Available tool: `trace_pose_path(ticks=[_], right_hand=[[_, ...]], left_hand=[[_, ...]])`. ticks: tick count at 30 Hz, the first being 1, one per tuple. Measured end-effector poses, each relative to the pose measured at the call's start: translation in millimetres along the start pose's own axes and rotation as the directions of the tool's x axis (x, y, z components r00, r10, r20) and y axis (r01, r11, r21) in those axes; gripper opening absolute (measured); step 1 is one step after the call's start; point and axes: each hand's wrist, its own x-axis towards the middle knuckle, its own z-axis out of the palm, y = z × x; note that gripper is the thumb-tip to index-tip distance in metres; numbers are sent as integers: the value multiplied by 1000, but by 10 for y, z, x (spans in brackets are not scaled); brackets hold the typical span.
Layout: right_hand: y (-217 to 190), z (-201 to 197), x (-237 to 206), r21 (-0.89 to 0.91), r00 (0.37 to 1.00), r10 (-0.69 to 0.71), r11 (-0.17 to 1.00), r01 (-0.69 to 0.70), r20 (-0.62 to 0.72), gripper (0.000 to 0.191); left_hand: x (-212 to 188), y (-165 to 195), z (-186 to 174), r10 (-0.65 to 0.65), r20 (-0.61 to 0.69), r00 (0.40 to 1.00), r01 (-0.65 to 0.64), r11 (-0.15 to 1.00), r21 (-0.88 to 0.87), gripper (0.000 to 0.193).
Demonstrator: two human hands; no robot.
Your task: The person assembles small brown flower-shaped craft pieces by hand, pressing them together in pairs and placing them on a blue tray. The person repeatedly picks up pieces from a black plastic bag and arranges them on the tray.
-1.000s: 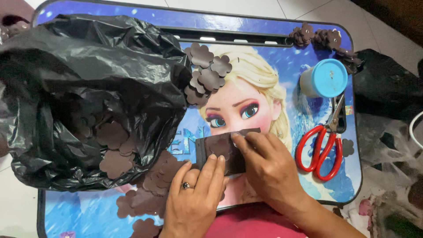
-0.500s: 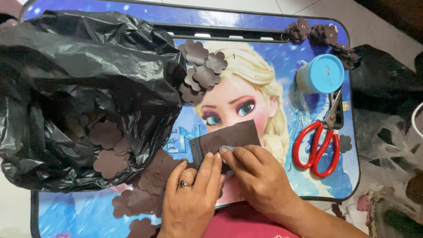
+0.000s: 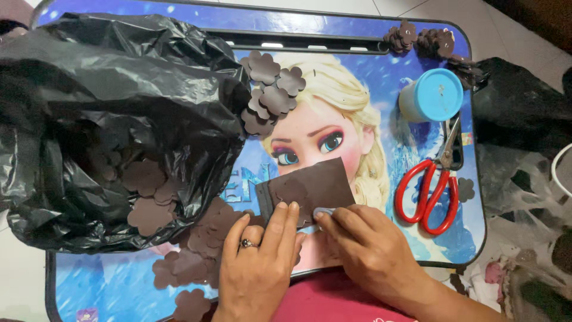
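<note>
Far left, a crumpled black plastic bag lies open on the small blue picture-printed table, with brown flower-shaped cutouts showing in its mouth and more spilled along the near table edge. A second cluster of flower cutouts sits just beside the bag's upper right fold. At centre, the left hand, a ring on one finger, presses flat with fingers extended on the lower left of a brown rectangular sheet; it pins rather than clenches. The sheet lies tilted on the table over the printed face, and sits higher and more turned than half a second ago, when its top edge ran nearly level. The right hand pinches the sheet's lower edge between thumb and fingertips, a pale thumbnail on the material. Judged from this, the sheet is being repositioned, not yet cut. Further right, red-handled scissors lie untouched, near a light blue lidded tub.
</note>
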Motion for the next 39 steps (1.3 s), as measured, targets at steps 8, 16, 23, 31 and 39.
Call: trace_pose_path(ticks=[8, 16, 23, 31, 39], right_hand=[[12, -108, -62, 53, 984, 123, 992, -117, -128, 44], [38, -28, 56, 75, 985, 113, 992, -104, -129, 44], [23, 159, 59, 49, 991, -118, 991, 121, -67, 48], [32, -6, -72, 133, 995, -93, 987, 89, 31, 52], [50, 97, -25, 97, 998, -57, 994, 59, -28, 54]], left_hand=[[215, 136, -129, -124, 109, 986, 150, 949, -279, 45], [574, -239, -171, -168, 86, 982, 188, 924, -332, 39], [741, -280, -13, -124, 147, 981, 173, 904, -392, 53], [694, -298, 5, -152, 140, 979, 195, 903, -383, 51], [684, -277, -13, -157, 105, 982, 183, 928, -325, 51]])
